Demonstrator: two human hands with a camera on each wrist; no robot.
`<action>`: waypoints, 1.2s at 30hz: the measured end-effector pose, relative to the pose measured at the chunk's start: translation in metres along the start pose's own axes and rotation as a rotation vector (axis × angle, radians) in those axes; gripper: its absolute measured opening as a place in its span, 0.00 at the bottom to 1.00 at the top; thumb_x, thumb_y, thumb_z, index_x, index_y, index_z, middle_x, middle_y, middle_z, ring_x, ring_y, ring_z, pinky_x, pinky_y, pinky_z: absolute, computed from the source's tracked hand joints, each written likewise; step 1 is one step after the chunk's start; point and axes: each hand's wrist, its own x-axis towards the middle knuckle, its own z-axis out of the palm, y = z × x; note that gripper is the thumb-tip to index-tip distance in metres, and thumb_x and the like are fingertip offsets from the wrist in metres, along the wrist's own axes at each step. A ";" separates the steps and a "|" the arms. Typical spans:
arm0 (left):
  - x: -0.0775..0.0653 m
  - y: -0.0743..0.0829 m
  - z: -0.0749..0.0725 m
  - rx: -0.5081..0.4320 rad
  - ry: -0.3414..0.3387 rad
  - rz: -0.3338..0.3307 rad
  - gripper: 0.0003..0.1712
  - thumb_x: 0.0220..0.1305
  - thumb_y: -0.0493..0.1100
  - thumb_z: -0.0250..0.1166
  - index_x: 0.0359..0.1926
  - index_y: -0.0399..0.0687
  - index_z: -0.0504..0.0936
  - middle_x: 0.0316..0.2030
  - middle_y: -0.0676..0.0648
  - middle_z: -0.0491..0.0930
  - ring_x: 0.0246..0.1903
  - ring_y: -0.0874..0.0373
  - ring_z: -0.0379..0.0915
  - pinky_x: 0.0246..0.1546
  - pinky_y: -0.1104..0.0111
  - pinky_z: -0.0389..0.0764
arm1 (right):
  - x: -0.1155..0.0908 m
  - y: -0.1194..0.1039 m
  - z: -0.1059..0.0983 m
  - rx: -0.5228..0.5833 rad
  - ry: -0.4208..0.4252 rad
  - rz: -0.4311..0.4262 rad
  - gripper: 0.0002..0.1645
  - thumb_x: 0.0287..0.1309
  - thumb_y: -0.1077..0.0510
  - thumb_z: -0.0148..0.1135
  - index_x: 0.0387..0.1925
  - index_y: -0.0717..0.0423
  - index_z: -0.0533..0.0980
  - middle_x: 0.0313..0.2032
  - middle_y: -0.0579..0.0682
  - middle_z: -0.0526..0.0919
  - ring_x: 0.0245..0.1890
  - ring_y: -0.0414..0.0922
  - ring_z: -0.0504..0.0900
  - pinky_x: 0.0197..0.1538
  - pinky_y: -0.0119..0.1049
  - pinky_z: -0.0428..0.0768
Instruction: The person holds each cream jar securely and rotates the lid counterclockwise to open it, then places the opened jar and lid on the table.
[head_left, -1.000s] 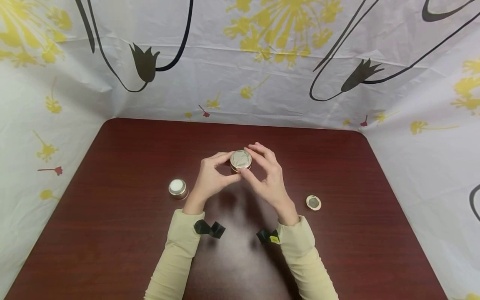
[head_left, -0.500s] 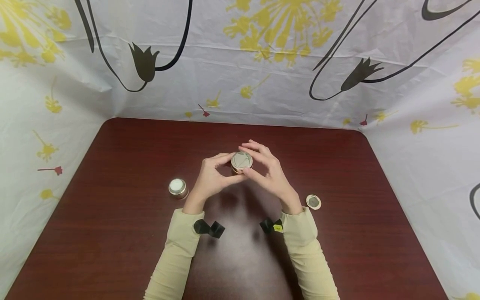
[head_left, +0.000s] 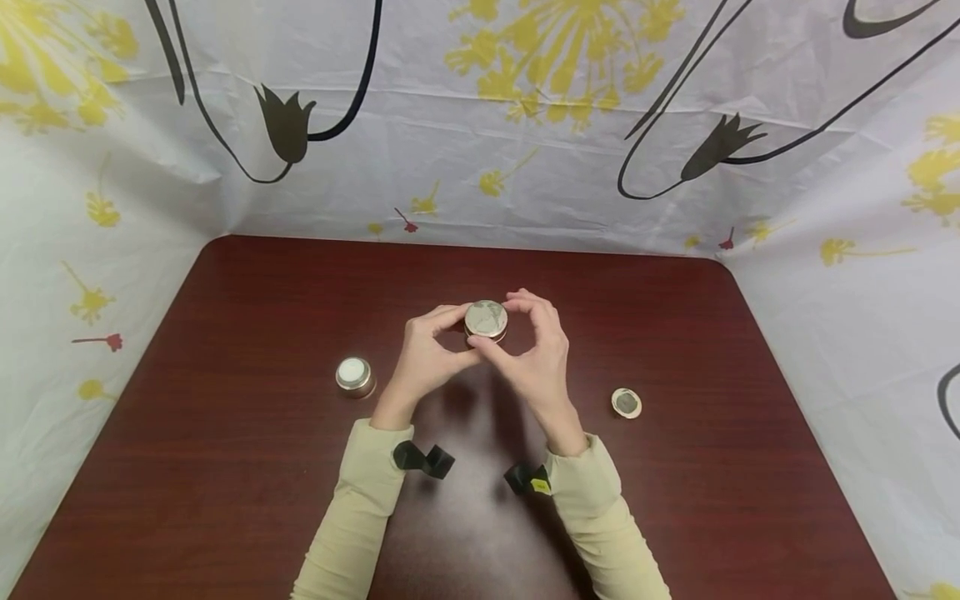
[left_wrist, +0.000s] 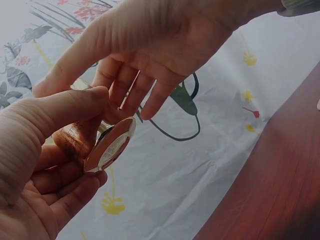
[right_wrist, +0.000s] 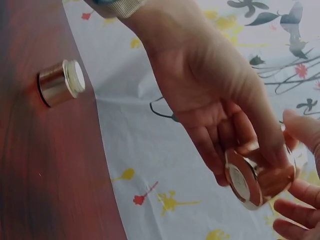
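Both hands hold a round gold jar (head_left: 486, 320) above the middle of the table, its pale patterned top facing up. My left hand (head_left: 431, 354) grips its left side between thumb and fingers. From the right, my right hand (head_left: 542, 354) pinches around its upper rim, thumb at the near edge and index finger at the far edge. In the left wrist view, the jar's flat base (left_wrist: 112, 147) with a pale label shows below the fingers. The right wrist view also shows the gold jar (right_wrist: 244, 181), tilted in that picture, with the fingers covering much of its side.
A second gold jar (head_left: 355, 377) with a white top and no gold lid on it stands left of the left forearm. A small gold-rimmed round lid (head_left: 626, 403) lies to the right. Patterned white cloth (head_left: 525, 208) borders the dark red table (head_left: 225, 467).
My right hand has turned about the jar's top and shifted its hold, its wrist swinging right, then back left and nearer. The jar has drifted slightly right. My left hand keeps its grip.
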 end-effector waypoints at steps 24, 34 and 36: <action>-0.001 0.029 -0.012 0.012 -0.078 -0.026 0.27 0.37 0.28 0.76 0.44 0.27 0.81 0.37 0.36 0.82 0.33 0.50 0.78 0.36 0.60 0.81 | 0.019 0.027 -0.017 0.271 -0.501 -0.119 0.23 0.59 0.64 0.57 0.56 0.68 0.72 0.57 0.60 0.72 0.65 0.54 0.59 0.67 0.49 0.55; -0.002 -0.002 -0.007 0.017 -0.016 -0.008 0.30 0.38 0.32 0.78 0.47 0.31 0.81 0.39 0.39 0.83 0.35 0.51 0.79 0.37 0.60 0.81 | 0.006 0.003 -0.010 0.069 -0.227 0.007 0.37 0.40 0.63 0.74 0.54 0.70 0.70 0.54 0.64 0.73 0.61 0.59 0.64 0.64 0.51 0.60; -0.002 -0.002 -0.007 0.023 -0.006 -0.007 0.30 0.38 0.31 0.78 0.47 0.30 0.81 0.40 0.38 0.82 0.37 0.50 0.79 0.38 0.57 0.81 | 0.005 -0.011 -0.008 0.058 -0.157 0.019 0.35 0.35 0.67 0.76 0.49 0.73 0.71 0.50 0.66 0.75 0.60 0.59 0.66 0.63 0.49 0.61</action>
